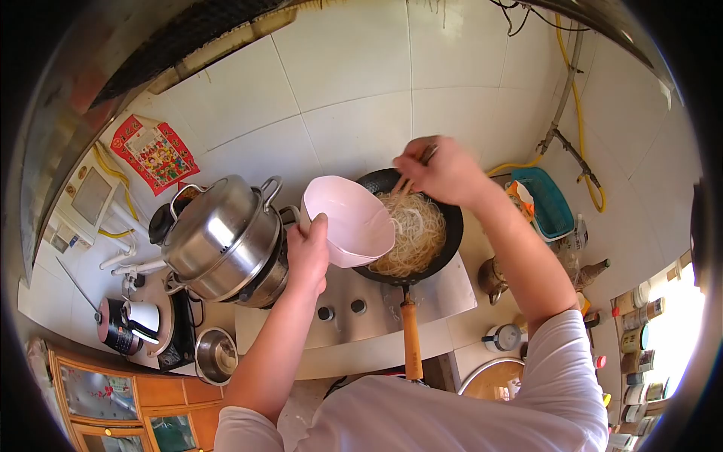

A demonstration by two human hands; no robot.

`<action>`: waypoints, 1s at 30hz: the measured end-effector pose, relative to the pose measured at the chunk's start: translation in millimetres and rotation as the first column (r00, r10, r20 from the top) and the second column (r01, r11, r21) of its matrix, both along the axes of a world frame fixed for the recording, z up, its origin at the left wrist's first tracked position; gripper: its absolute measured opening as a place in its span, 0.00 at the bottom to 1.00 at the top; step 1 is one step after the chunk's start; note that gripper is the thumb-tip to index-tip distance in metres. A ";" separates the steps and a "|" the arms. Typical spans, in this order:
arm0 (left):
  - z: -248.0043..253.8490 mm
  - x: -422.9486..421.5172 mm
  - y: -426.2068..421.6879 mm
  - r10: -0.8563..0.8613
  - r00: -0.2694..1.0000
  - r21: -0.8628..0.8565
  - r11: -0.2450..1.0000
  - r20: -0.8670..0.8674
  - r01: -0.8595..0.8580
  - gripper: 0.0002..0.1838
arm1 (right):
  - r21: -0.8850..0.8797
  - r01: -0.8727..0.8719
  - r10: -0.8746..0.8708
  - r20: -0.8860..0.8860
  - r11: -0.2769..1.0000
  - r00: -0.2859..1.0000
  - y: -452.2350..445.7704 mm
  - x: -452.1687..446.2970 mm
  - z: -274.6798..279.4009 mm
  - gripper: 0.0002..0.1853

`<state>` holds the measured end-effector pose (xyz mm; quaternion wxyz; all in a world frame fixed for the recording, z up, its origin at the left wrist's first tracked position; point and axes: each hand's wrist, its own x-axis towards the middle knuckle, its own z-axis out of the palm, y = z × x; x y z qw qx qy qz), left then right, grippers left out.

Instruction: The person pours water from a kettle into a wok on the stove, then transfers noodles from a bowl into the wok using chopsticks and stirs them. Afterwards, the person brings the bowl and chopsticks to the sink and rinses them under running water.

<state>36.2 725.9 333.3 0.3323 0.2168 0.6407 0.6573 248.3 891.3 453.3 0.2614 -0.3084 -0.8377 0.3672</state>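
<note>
My left hand (307, 255) grips the rim of a pale pink bowl (343, 215), tilted toward the pan, with no food visible inside it. A black frying pan (454, 233) with a wooden handle (411, 339) sits on the stove, holding a heap of pale noodles (414, 233). Above the pan's far side, my right hand (440, 173) is closed around chopsticks (404, 185), whose tips reach down to the noodles. The bowl's right edge overlaps the pan's left side in view.
A large steel steamer pot (226, 241) stands left of the bowl. Right of the pan are a teal basket (553, 215), a bottle (593, 273) and several jars (636, 339). A small steel bowl (216, 354) sits at lower left, near an electric kettle (141, 320).
</note>
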 end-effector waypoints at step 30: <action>-10.4 2.2 -4.1 0.030 0.999 0.007 1.000 -0.012 -0.030 0.37 | -0.044 -0.129 0.126 -0.060 0.991 0.990 -16.7 -17.1 -22.6 0.17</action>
